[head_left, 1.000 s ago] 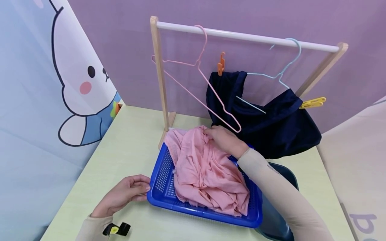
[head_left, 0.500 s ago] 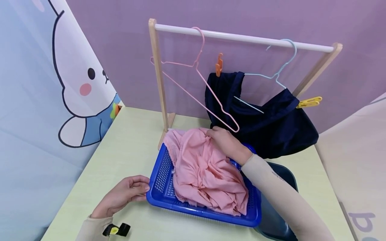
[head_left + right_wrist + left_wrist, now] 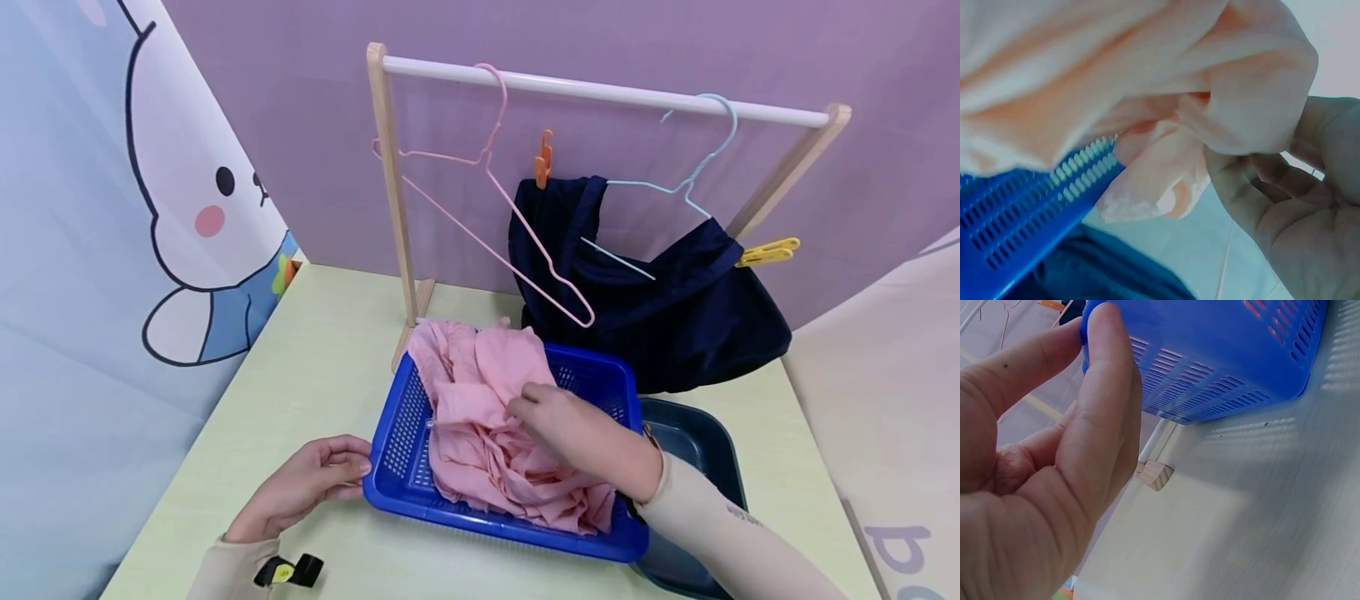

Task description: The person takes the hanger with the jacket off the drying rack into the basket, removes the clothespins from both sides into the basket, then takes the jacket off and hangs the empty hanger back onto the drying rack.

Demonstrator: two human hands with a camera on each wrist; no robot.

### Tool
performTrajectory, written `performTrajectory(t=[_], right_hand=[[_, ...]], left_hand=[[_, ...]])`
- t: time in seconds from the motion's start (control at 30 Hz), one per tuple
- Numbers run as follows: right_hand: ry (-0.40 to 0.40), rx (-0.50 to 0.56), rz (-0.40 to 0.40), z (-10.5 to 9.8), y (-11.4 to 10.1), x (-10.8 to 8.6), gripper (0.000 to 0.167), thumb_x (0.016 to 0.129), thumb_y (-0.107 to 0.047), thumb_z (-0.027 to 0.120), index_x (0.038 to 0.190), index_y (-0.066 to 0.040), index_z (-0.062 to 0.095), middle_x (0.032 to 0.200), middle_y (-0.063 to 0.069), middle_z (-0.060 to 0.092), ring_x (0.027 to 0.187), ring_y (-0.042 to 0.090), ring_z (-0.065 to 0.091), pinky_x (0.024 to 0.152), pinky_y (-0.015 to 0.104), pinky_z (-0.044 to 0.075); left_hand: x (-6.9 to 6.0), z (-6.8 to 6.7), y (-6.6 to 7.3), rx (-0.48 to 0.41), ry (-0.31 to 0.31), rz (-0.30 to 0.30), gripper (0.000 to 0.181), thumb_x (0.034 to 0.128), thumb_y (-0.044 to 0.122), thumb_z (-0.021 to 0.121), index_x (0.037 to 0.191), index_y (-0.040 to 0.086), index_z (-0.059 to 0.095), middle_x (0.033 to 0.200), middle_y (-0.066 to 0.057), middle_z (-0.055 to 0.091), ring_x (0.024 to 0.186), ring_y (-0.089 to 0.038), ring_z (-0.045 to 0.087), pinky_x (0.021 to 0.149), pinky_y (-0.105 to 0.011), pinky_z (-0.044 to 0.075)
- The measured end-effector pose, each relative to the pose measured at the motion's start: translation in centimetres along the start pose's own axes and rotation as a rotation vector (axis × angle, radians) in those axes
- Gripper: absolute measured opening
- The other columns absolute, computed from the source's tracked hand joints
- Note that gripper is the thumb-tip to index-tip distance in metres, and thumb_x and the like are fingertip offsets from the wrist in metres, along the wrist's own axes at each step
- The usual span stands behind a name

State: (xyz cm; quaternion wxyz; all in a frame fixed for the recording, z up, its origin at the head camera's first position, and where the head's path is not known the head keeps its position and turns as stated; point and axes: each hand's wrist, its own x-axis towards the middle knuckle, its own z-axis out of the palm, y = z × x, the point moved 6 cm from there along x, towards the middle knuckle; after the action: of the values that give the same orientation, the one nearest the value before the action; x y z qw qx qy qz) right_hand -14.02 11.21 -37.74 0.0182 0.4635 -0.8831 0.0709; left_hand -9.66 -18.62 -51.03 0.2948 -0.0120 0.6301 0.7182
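A crumpled pink garment [image 3: 480,375] lies in a blue plastic basket [image 3: 506,527] with slotted walls, part of it draped over the far left rim. My left hand [image 3: 318,475] pinches the basket's near left rim between thumb and fingers; the left wrist view shows this hand [image 3: 1066,425] close up. Over the middle of the basket, my right hand [image 3: 573,429] grips a fold of the garment. In the right wrist view, cloth [image 3: 1254,94] hangs over the fingertips of that hand [image 3: 1297,206] and partly hides them.
Behind the basket stands a wooden rack with a white rail [image 3: 600,90]. It carries a pink hanger [image 3: 517,204] and a light blue hanger [image 3: 693,175] with a dark navy garment [image 3: 660,333], an orange clip [image 3: 543,158] and a yellow clip [image 3: 768,252]. A dark tray [image 3: 720,442] sits at right.
My right hand has come from the basket's far edge toward me, bringing a fold of the pink garment with it. The basket's far right corner now shows. My left hand has stayed put.
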Motion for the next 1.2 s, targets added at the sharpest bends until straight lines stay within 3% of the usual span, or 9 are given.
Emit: performTrajectory(t=[0.2,0.37,0.53,0.7,0.87,1.2], right_hand=[[-0.143,-0.007,-0.067,1.9,-2.2,-1.1,0.016,0.087,-0.001,0.074,0.1,-0.009,0.07,0.087,0.001,0.06,0.079,0.009,0.059,0.066,0.015,0.051],[-0.224,0.093,-0.059,4.0,-2.6,-1.0,0.015,0.09,-0.002,0.068,0.097,-0.014,0.071,0.083,-0.005,0.059,0.074,0.003,0.053,0.061,0.01,0.042],[-0.227,0.064,-0.106,5.9,-2.3,-0.4,0.011,0.088,-0.005,0.068,0.085,-0.016,0.067,0.076,-0.005,0.057,0.069,0.004,0.054,0.057,0.01,0.04],[-0.244,0.057,-0.153,6.5,-1.8,0.3,0.017,0.083,-0.002,0.07,0.077,-0.015,0.063,0.071,-0.004,0.055,0.069,0.008,0.057,0.056,0.014,0.042],[-0.23,0.094,-0.155,6.2,-1.2,0.9,0.017,0.085,0.004,0.067,0.079,-0.012,0.065,0.073,-0.003,0.055,0.068,0.008,0.056,0.056,0.012,0.039],[-0.197,0.066,-0.149,6.0,-0.2,2.1,0.014,0.087,0.004,0.066,0.084,-0.009,0.068,0.075,-0.002,0.055,0.069,0.009,0.054,0.059,0.014,0.04]], left_hand=[[0.1,0.4,0.1,0.012,-0.019,0.003,0.035,0.0972,0.011,0.067,0.122,-0.011,0.055,0.104,-0.015,0.069,0.092,-0.025,0.069,0.084,-0.043,0.058],[0.3,0.7,0.4,0.062,-0.052,0.026,0.032,0.097,0.01,0.067,0.119,-0.012,0.057,0.101,-0.013,0.069,0.088,-0.02,0.067,0.081,-0.04,0.059],[0.3,1.0,0.7,0.1,-0.092,0.047,0.03,0.0982,0.008,0.064,0.119,-0.014,0.058,0.098,-0.01,0.068,0.085,-0.015,0.066,0.078,-0.036,0.06],[0.2,1.3,1.0,0.119,-0.082,0.052,0.028,0.0984,0.006,0.061,0.117,-0.014,0.057,0.096,-0.011,0.066,0.083,-0.016,0.065,0.075,-0.035,0.06],[0.1,1.3,0.9,0.131,-0.052,0.04,0.027,0.0974,0.005,0.061,0.116,-0.014,0.057,0.096,-0.012,0.065,0.083,-0.018,0.064,0.075,-0.036,0.06],[-0.3,0.6,0.7,0.127,0.021,0.02,0.033,0.0974,0.009,0.064,0.119,-0.014,0.056,0.1,-0.013,0.066,0.087,-0.021,0.065,0.078,-0.039,0.06]])
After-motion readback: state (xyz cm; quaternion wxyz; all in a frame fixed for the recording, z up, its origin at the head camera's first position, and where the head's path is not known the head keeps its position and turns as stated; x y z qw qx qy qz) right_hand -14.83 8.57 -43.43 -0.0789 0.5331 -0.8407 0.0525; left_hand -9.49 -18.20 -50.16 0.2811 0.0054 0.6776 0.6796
